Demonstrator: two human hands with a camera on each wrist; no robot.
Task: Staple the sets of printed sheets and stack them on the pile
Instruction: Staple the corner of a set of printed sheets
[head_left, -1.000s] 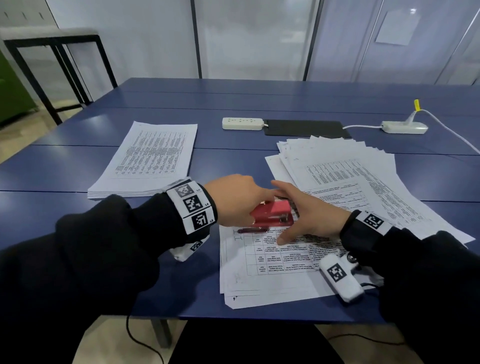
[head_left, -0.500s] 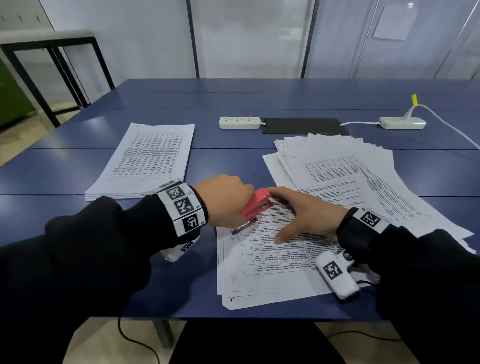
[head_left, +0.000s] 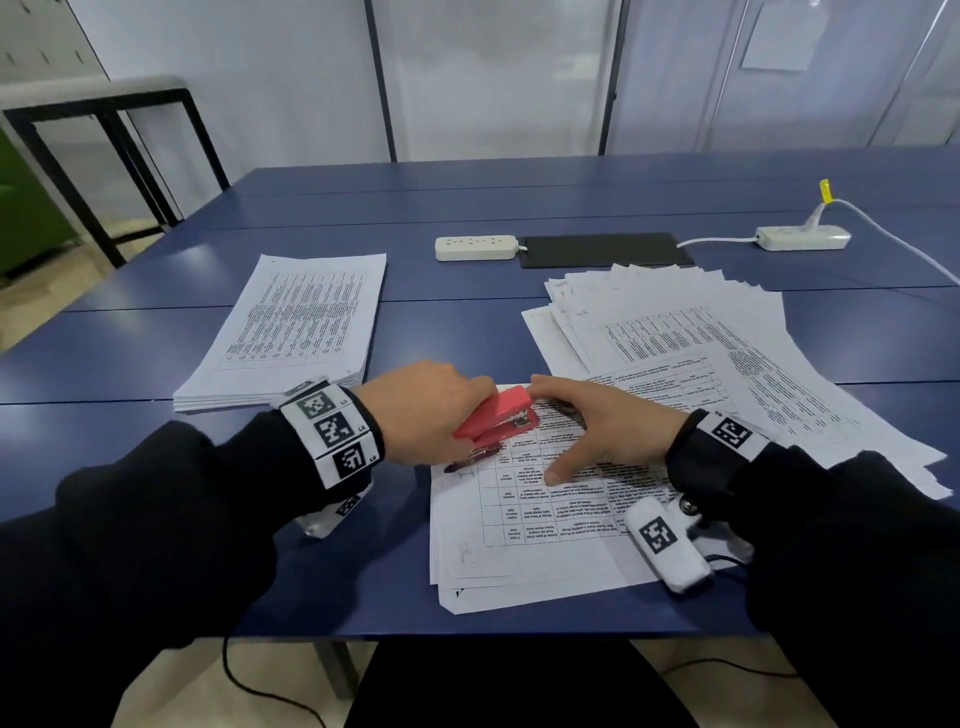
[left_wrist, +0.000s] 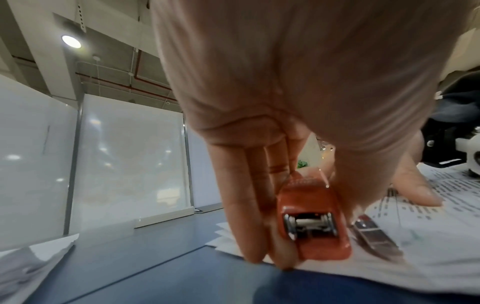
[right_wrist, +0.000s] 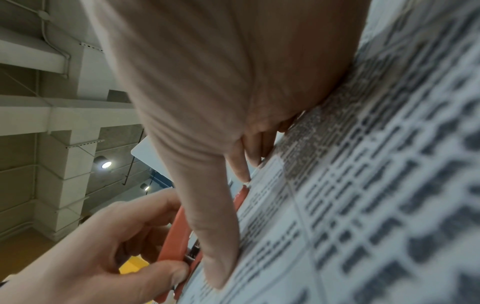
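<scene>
The left hand's (head_left: 426, 410) grip is closed round the red stapler (head_left: 496, 418), tilted over the far left corner of the set of printed sheets (head_left: 524, 525). The right hand (head_left: 602, 431), fingers straight, presses flat on those sheets just right of the stapler. The finished pile (head_left: 291, 332) lies left of the stapler on the blue table (head_left: 452, 332), a loose fan of sheets (head_left: 691, 332) to its right.

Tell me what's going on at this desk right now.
A person is stapling paperwork at a blue table. Their left hand grips a red stapler at the top corner of a set of printed sheets, while the right hand presses it flat. A neat pile lies left.
</scene>
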